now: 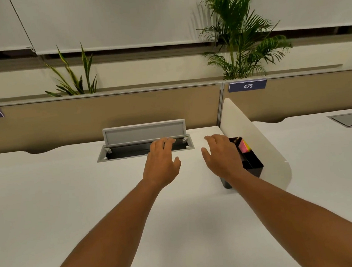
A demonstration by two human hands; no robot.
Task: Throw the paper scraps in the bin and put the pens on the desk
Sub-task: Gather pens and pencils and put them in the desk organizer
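Note:
Both my arms reach forward over the white desk. My left hand hovers palm down with relaxed fingers, its fingertips over the front edge of the open cable tray. My right hand is also relaxed and holds nothing, just left of a black desk organiser that holds coloured sticky notes. No pens, paper scraps or bin show in this view.
The cable tray's grey lid stands raised at the desk's back. A white side divider stands right of the organiser. A tan partition with plants behind it closes the back. A neighbouring desk lies to the right.

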